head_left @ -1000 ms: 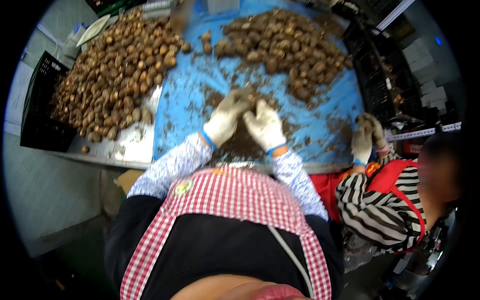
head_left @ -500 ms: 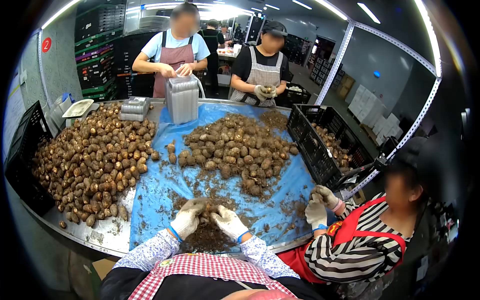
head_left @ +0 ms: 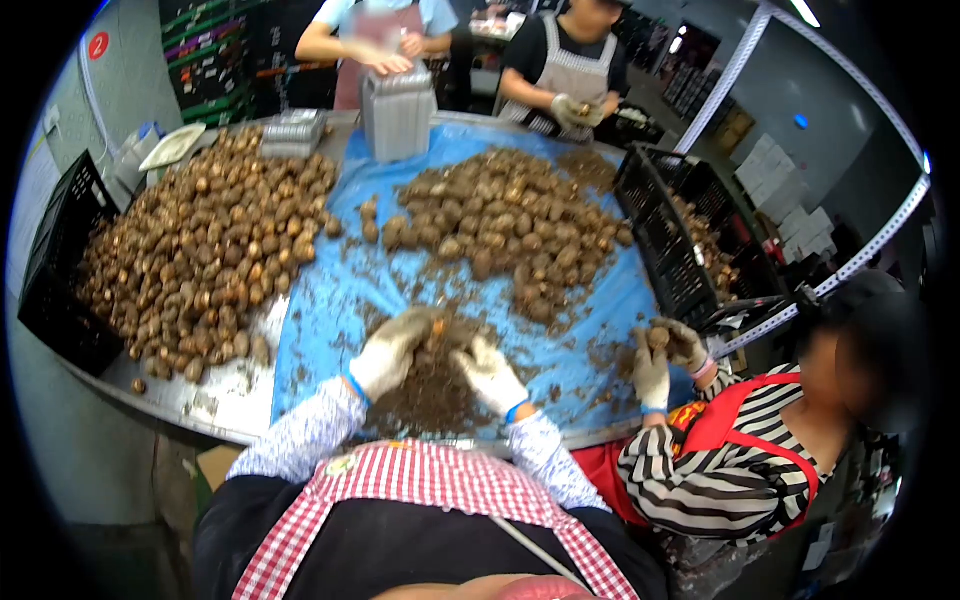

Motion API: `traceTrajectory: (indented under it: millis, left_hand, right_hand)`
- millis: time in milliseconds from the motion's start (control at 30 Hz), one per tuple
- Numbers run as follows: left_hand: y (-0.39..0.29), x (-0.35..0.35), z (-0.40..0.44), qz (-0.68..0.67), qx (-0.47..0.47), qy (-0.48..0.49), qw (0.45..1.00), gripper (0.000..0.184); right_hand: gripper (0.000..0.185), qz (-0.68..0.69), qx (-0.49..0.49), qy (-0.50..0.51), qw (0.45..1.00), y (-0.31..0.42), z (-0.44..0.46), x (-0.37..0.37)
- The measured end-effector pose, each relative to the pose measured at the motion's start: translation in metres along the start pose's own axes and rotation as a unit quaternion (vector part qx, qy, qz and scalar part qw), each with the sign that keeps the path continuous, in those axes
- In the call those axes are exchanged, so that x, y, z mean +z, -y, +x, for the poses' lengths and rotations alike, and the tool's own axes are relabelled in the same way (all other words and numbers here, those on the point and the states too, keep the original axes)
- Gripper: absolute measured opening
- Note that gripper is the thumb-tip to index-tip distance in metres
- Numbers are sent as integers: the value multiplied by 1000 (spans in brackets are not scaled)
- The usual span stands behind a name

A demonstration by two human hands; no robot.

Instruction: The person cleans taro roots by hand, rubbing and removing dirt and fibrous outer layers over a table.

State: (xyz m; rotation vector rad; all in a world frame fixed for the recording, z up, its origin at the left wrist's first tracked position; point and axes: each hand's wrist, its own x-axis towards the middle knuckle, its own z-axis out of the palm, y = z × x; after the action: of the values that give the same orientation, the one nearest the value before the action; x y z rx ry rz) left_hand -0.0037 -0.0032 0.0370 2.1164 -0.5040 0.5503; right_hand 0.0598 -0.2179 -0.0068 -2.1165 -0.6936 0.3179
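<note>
My left hand (head_left: 392, 352), in a soiled white glove, is closed around a small brown taro (head_left: 437, 336), mostly hidden by the fingers. To its right, my gloved right hand (head_left: 490, 376) is apart from it, with fingers loosely spread and nothing visible in them. Beneath both hands lies a heap of dark soil and root fibres (head_left: 425, 395) on the blue sheet (head_left: 320, 345). Beyond them is a pile of soil-covered, hairy taros (head_left: 510, 225). A larger pile of cleaner taros (head_left: 215, 240) spreads over the metal table at the left.
A black crate (head_left: 65, 265) leans at the left edge; another black crate (head_left: 665, 235) with taros stands at the right. Grey stacked trays (head_left: 397, 115) stand at the back. A co-worker in stripes (head_left: 700, 465) handles a taro at my right; two more people stand opposite.
My view has tipped downward, so the table sits higher. My hands have moved apart, the right away from the left. The person opposite now has a hand flat on the stacked trays.
</note>
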Motion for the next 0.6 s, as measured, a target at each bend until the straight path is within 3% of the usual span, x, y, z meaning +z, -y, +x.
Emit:
traceTrajectory:
  millis: [67,133,167,200,267,333,367,400,467,500,533,600]
  left_hand:
    - [-7,5,8,-200,-144,44,968,44]
    - [-3,23,13,-457,-285,6,843,45]
    - [0,22,16,-444,-301,27,843,50]
    - [-5,14,24,-356,-286,55,888,51]
    - [3,10,36,-241,-289,149,914,51]
    - [-12,2,29,-200,-256,122,938,48]
    - [-3,0,28,-411,-273,112,863,49]
    - [5,-2,26,-595,-297,98,740,49]
    - [-9,-1,28,-695,-396,-20,600,52]
    - [24,11,14,-753,-296,27,587,55]
    - [21,9,15,-716,-297,13,632,55]
    - [6,3,21,-633,-294,-18,716,55]
  right_hand:
    - [51,-6,-90,-19,996,33,3,-10]
    - [40,-90,58,-15,994,63,10,-11]
    - [34,-46,-8,-68,997,55,12,-4]
    - [27,-3,-73,-125,989,46,14,-1]
    - [21,38,-26,-100,994,56,13,-10]
    - [16,-37,-25,-78,996,60,11,-18]
    - [16,-15,-10,-62,998,68,9,-23]
    - [16,8,3,-48,999,73,10,-26]
    - [24,-55,-38,-70,995,57,17,-24]
    - [29,-65,-9,-56,996,47,18,-24]
    - [35,-75,19,-42,996,43,19,-26]
    - [37,-90,-25,-73,993,4,16,-23]
